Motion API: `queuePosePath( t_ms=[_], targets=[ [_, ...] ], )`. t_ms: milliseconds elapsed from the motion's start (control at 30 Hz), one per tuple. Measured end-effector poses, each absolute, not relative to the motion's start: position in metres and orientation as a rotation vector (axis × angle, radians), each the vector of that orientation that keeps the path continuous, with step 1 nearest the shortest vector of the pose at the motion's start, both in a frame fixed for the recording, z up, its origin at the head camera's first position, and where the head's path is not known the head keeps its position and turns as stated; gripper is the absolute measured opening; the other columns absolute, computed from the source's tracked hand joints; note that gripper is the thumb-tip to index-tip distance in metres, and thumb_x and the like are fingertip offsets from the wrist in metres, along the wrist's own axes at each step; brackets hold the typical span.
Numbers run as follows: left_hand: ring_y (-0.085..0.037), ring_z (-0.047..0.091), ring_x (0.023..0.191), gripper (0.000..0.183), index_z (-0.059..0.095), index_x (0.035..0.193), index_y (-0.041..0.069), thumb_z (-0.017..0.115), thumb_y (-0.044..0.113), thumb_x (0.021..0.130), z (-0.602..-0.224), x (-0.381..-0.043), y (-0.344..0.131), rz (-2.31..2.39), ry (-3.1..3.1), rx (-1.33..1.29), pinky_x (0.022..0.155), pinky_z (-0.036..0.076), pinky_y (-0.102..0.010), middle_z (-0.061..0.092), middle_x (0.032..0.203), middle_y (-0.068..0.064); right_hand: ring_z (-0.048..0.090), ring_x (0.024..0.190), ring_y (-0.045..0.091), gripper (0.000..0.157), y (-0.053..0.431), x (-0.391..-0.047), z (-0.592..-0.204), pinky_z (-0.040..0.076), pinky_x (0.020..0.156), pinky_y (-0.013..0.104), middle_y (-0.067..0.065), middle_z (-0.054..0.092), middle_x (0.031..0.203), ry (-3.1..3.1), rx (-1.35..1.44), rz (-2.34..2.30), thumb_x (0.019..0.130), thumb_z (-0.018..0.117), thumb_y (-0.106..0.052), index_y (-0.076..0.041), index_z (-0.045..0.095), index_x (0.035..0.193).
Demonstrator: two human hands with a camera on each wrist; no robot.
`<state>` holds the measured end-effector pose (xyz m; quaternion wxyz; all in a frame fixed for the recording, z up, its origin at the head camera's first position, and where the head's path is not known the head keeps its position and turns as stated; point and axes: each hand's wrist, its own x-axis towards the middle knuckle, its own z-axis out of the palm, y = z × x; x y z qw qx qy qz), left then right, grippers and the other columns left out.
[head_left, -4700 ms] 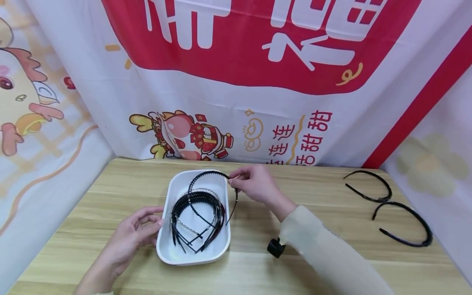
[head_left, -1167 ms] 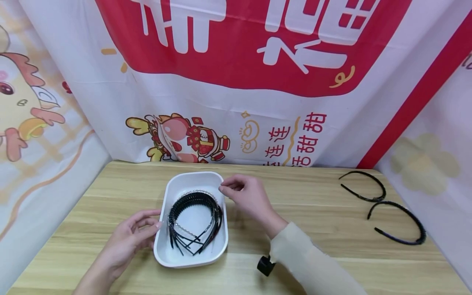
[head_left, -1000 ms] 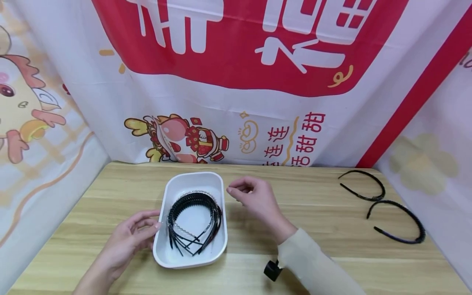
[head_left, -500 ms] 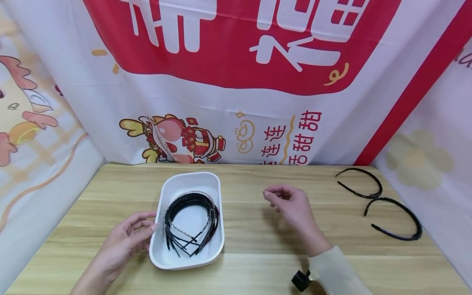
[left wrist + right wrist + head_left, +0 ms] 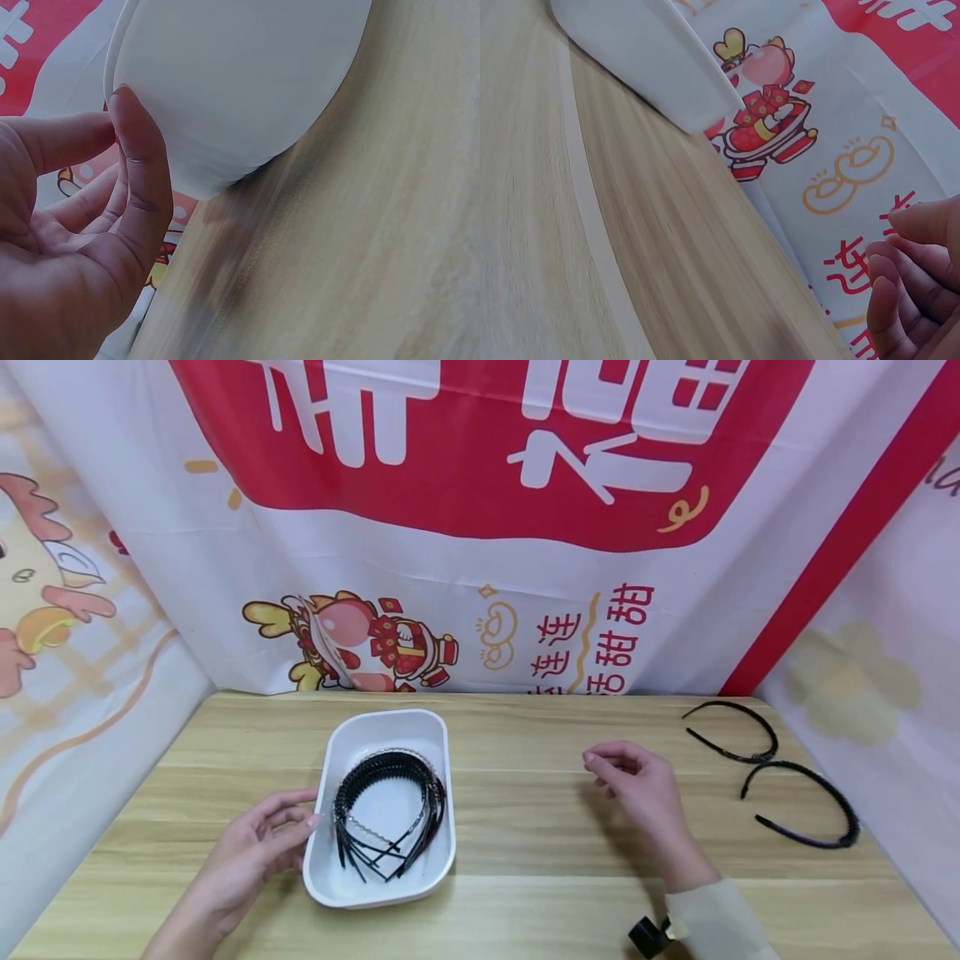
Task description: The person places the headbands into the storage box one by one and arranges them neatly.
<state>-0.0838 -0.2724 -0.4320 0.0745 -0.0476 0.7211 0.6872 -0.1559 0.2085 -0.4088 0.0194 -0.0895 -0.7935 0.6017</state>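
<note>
A white rectangular plastic box (image 5: 378, 893) stands on the table, left of its middle. Inside it lies a nest of several thin hair hoops (image 5: 386, 768), mostly black and toothed, one of them pale and beaded. My left hand (image 5: 262, 839) is at the box's left side, thumb and finger pinching near the rim, as the left wrist view also shows. My right hand (image 5: 633, 781) hovers over the table between the box and two black hair hoops on the right. Its fingers are loosely curled, with nothing seen in them.
One black hair hoop (image 5: 772, 735) lies at the back right, and another black hair hoop (image 5: 847, 818) sits just in front of it. A printed cloth (image 5: 465, 552) hangs along the table's back edge. Bare wooden tabletop (image 5: 517, 827) lies between box and right hand.
My right hand held a black toothed hair hoop over the box at first; that hoop is now among the others inside. The empty hand has moved right. My left hand stayed at the box.
</note>
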Motion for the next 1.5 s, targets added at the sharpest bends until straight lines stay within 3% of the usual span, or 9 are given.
queuePosePath(
  t_ms=[600,933,1300,1500],
  targets=[
    [-0.016,0.073,0.091,0.038,0.063,0.139,0.019,0.069,0.007,0.104,-0.431,-0.082,-0.271,2.053,2.174,-0.133,0.078,0.066,-0.035,0.074,0.109,0.005,0.070,0.086,0.009,0.041,0.266,-0.148,-0.414,0.062,0.076,0.026,-0.019,0.075,0.092,-2.520,-0.494,1.739,0.098,0.080,-0.040,-0.012,0.076,0.127],
    [-0.016,0.072,0.090,0.037,0.065,0.134,0.026,0.066,0.003,0.104,-0.435,-0.084,-0.273,2.079,2.158,-0.114,0.076,0.065,-0.033,0.073,0.109,0.005,0.070,0.081,0.007,0.025,0.300,-0.140,-0.423,0.060,0.071,0.024,-0.022,0.075,0.085,-2.463,-0.609,1.709,0.098,0.081,-0.035,-0.019,0.080,0.117],
    [-0.015,0.073,0.091,0.036,0.063,0.138,0.019,0.069,0.007,0.104,-0.432,-0.083,-0.271,2.049,2.177,-0.121,0.077,0.066,-0.034,0.074,0.109,0.005,0.069,0.078,0.002,0.006,0.326,-0.130,-0.428,0.059,0.068,0.022,-0.025,0.075,0.083,-2.401,-0.691,1.720,0.099,0.080,-0.033,-0.029,0.081,0.104],
    [-0.015,0.072,0.091,0.035,0.065,0.134,0.023,0.067,0.005,0.104,-0.434,-0.084,-0.273,2.071,2.167,-0.124,0.076,0.065,-0.033,0.074,0.109,0.005,0.069,0.079,0.002,0.010,0.338,-0.126,-0.428,0.058,0.069,0.021,-0.026,0.075,0.083,-2.377,-0.762,1.716,0.099,0.080,-0.039,-0.032,0.081,0.105]
  ],
)
